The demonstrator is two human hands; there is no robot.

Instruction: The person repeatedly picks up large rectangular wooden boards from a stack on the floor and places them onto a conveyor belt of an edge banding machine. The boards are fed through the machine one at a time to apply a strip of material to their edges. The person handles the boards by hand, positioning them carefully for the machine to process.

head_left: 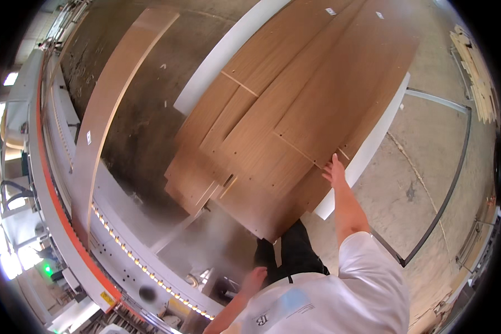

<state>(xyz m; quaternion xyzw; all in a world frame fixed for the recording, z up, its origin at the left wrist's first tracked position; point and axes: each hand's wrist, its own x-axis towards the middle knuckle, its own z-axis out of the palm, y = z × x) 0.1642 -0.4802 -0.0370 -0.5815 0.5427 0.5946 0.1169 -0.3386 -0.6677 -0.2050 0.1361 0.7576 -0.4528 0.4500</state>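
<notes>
In front of me lies a stack of brown wood-grain panels, overlapping lengthwise, with small drilled holes and pale slots in their faces. My right hand reaches out to the near right edge of the stack. Its fingers are stretched out at the panel surface, beside a short pale slot, with nothing gripped. My left hand hangs low by my dark trousers, apart from the panels. Its fingers are too hidden to make out. White boards stick out from under the brown ones.
On the left, a long machine with an orange strip and a row of rollers supports a long brown board. A dark metal frame lies on the concrete floor at right. Wood strips are piled at the far right.
</notes>
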